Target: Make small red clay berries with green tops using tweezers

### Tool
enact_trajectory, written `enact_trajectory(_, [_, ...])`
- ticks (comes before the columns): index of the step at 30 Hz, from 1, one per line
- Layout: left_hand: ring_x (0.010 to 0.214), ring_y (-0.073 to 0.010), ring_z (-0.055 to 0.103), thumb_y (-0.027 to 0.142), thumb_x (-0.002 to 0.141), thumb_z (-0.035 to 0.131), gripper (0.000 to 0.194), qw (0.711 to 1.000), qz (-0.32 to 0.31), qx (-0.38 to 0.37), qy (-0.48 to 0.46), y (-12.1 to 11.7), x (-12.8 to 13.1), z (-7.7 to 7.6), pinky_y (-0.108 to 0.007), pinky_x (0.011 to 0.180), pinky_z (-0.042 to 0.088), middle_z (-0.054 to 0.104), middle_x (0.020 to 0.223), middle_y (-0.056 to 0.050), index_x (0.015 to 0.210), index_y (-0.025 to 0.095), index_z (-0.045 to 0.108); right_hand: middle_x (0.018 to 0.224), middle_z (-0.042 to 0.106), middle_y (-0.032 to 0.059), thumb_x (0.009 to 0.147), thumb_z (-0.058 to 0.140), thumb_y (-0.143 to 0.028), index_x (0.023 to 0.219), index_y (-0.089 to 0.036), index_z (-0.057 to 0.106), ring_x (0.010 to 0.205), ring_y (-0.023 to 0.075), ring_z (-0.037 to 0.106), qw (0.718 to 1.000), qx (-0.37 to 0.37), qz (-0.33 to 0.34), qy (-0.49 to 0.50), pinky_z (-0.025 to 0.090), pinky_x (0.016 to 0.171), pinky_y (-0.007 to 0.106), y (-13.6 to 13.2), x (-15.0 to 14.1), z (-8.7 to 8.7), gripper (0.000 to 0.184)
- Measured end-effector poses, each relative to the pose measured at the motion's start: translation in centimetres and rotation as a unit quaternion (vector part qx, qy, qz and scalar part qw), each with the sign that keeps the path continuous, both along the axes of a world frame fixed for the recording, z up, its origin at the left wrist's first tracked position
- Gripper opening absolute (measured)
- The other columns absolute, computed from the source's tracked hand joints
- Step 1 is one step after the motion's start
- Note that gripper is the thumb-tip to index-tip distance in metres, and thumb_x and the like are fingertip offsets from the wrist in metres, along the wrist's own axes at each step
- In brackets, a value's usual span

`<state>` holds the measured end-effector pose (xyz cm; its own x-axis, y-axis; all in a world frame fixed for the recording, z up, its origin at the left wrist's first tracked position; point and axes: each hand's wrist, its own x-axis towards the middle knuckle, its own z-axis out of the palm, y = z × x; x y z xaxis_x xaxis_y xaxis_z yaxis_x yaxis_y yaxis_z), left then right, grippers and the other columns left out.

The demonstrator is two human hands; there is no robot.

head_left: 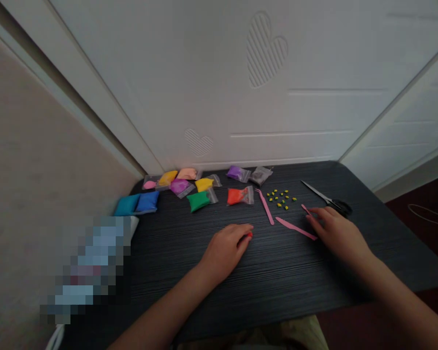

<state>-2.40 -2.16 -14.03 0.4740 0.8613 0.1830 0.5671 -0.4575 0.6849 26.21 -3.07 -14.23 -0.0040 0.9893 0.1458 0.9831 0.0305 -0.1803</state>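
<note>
My left hand (228, 248) rests over the middle of the table, thumb and fingers pinched round a small red lump of clay (250, 235). Farther right, my right hand (332, 228) has its thumb and forefinger closed on a small pink clay tool (305, 209), whose rounded tip sticks out. Between the hands lies a pink plastic knife (295, 227). Pink tweezers (265, 206) lie beyond it. Several tiny yellow-and-green clay pieces (282, 198) are scattered beside the tweezers. An opened bag of red clay (239, 196) sits behind my left hand.
Black-handled scissors (328, 198) lie just behind my right hand. Along the back stand several clay bags, among them green (200, 200), yellow (205, 184), purple (236, 173) and blue (147, 201). A blurred-out object (95, 262) and cable are at the left edge. A white panel wall (211, 73) rises behind.
</note>
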Motion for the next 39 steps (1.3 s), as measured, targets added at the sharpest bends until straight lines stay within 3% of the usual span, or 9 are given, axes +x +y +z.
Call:
enact_trajectory(3, [0.095,-0.0170,0.056,0.022,0.084,0.044,0.022,0.998,-0.024,0.047,0.024,0.1,-0.4,-1.6,-0.035,0.089,0.044,0.065,0.096,-0.004,0.097,0.021,0.061,0.095,0.060,0.0082,0.085,0.042,-0.033,0.100,-0.019,0.058,0.087,0.0210,0.059,0.995,0.045,0.079,0.029,0.047,0.074,0.034,0.0,-2.6,1.3,0.026])
enact_trajectory(6, [0.100,-0.0184,0.052,0.023,0.083,0.048,0.019,0.995,-0.023,0.089,0.024,0.9,-0.6,-2.0,-0.037,0.091,0.041,0.064,0.098,-0.005,0.094,0.022,0.064,0.094,0.061,0.0060,0.085,0.043,-0.026,0.100,-0.020,0.057,0.087,0.0170,0.058,0.971,0.023,0.223,0.089,0.047,0.078,0.031,0.4,-6.2,2.0,0.021])
enact_trajectory(8, [0.099,-0.0190,0.049,0.025,0.082,0.050,0.019,0.995,0.001,0.098,0.021,1.5,-0.8,-1.9,-0.037,0.089,0.041,0.063,0.098,-0.005,0.092,0.022,0.065,0.096,0.061,0.0066,0.084,0.046,-0.025,0.101,-0.020,0.057,0.088,0.0167,0.057,0.953,0.032,0.281,0.103,0.046,0.078,0.032,1.0,-8.3,1.8,0.022])
enact_trajectory(14, [0.090,-0.0168,0.049,0.029,0.081,0.052,0.017,0.998,0.053,-0.011,-0.038,2.0,-1.8,-1.2,-0.032,0.081,0.042,0.060,0.088,-0.003,0.086,0.021,0.066,0.094,0.061,0.0063,0.081,0.051,-0.024,0.105,-0.018,0.055,0.088,0.0166,0.054,0.910,0.067,0.390,0.121,0.042,0.079,0.035,3.0,-11.1,-0.2,0.026])
enact_trajectory(20, [0.086,-0.0156,0.053,0.029,0.079,0.053,0.015,0.986,0.021,-0.136,-0.092,1.9,-1.6,-0.8,-0.030,0.078,0.043,0.061,0.086,-0.002,0.081,0.022,0.067,0.089,0.063,0.0033,0.077,0.057,-0.018,0.102,-0.019,0.055,0.080,0.0131,0.056,0.884,0.095,0.424,0.176,0.039,0.077,0.034,3.0,-10.6,-1.0,0.025])
enact_trajectory(25, [0.087,-0.0155,0.054,0.025,0.080,0.052,0.019,0.986,0.005,-0.135,-0.093,1.9,-1.9,-0.7,-0.030,0.079,0.043,0.061,0.089,-0.003,0.093,0.024,0.065,0.086,0.064,0.0021,0.077,0.057,-0.017,0.098,-0.019,0.056,0.077,0.0119,0.056,0.886,0.054,0.419,0.191,0.037,0.078,0.034,2.8,-10.2,-1.1,0.021])
enact_trajectory(31, [0.083,-0.0152,0.055,0.023,0.080,0.051,0.015,0.985,0.138,-0.064,-0.080,2.7,-3.3,-1.0,-0.028,0.075,0.042,0.062,0.084,-0.002,0.085,0.020,0.065,0.079,0.063,0.0013,0.082,0.052,-0.025,0.093,-0.020,0.061,0.073,0.0139,0.052,0.916,-0.030,0.385,0.105,0.034,0.075,0.036,3.2,-10.2,-1.6,0.015])
enact_trajectory(35, [0.078,-0.0130,0.055,0.025,0.082,0.048,0.016,0.970,0.216,-0.071,-0.083,3.3,-3.7,-1.3,-0.025,0.070,0.041,0.061,0.082,0.000,0.080,0.020,0.063,0.074,0.062,0.0011,0.082,0.052,-0.025,0.102,-0.020,0.060,0.069,0.0144,0.048,0.912,-0.030,0.405,0.065,0.033,0.074,0.037,2.6,-9.9,-1.3,0.022])
enact_trajectory(39, [0.077,-0.0124,0.055,0.026,0.082,0.048,0.017,0.966,0.229,-0.066,-0.095,3.4,-3.7,-1.4,-0.024,0.071,0.040,0.061,0.080,0.001,0.078,0.019,0.063,0.071,0.059,0.0007,0.082,0.051,-0.024,0.115,-0.015,0.053,0.068,0.0140,0.044,0.895,-0.047,0.442,0.047,0.033,0.073,0.036,1.7,-9.5,-1.1,0.034])
